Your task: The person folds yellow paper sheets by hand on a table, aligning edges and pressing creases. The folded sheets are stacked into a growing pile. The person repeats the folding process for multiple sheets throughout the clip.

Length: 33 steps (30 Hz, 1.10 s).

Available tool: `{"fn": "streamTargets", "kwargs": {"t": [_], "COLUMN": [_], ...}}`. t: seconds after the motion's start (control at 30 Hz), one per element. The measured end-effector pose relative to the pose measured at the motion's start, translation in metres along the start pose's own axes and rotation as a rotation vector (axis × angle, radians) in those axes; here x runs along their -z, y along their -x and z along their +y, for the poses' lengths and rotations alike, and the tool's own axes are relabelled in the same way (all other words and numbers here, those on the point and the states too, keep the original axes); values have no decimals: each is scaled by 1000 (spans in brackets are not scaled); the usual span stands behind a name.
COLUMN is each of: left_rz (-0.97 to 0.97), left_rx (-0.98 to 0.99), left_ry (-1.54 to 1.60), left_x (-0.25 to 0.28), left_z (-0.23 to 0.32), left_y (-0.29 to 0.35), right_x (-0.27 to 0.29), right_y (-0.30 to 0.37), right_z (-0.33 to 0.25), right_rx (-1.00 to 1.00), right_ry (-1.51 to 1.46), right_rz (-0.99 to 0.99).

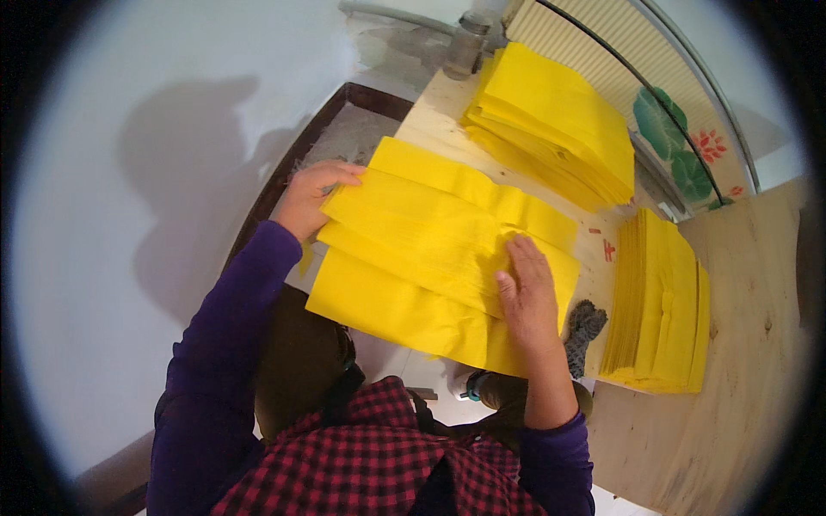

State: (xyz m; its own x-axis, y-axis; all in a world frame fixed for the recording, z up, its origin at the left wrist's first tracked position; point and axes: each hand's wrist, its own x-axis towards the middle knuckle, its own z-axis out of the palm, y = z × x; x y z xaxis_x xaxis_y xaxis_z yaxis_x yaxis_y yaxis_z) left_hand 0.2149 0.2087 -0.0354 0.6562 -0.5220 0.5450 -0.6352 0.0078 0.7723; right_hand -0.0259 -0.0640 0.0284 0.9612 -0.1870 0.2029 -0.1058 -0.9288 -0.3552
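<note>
Yellow paper sheets (430,249) lie folded and overlapping on a pale wooden table (748,284) in front of me. My left hand (314,196) grips the left edge of the sheets, thumb on top. My right hand (527,292) lies flat on the right part of the same sheets, fingers apart, pressing a fold down.
A fanned stack of yellow paper (559,120) sits at the far side of the table. Another thick stack (658,305) stands at the right. A dark knitted glove (585,327) lies beside my right hand. A metal jar (469,43) stands at the far edge.
</note>
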Motion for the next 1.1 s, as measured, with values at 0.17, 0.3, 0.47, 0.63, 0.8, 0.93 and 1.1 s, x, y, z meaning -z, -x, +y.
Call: {"fn": "streamTargets", "kwargs": {"t": [0.17, 0.3, 0.47, 0.63, 0.8, 0.93, 1.1], "left_rz": [-14, -11, 43, 35, 72, 200, 82], "left_rx": [30, 37, 28, -39, 83, 480, 864], "left_ry": [-11, 51, 36, -76, -103, 249, 484], "left_x": [-1, -1, -7, -5, -2, 3, 5], "left_z": [3, 2, -2, -9, -6, 5, 21], "left_y": [1, -1, -2, -7, -9, -14, -20], "right_x": [-6, -10, -10, -12, -12, -11, -10], "right_y": [-4, -2, -1, -3, -3, -2, -2], "right_z": [2, 1, 4, 5, 4, 4, 3], "right_rx": [24, 30, 33, 38, 27, 31, 32], "right_ry": [-8, 50, 56, 98, 115, 122, 113], "right_rz": [60, 19, 13, -6, -29, -31, -28]}}
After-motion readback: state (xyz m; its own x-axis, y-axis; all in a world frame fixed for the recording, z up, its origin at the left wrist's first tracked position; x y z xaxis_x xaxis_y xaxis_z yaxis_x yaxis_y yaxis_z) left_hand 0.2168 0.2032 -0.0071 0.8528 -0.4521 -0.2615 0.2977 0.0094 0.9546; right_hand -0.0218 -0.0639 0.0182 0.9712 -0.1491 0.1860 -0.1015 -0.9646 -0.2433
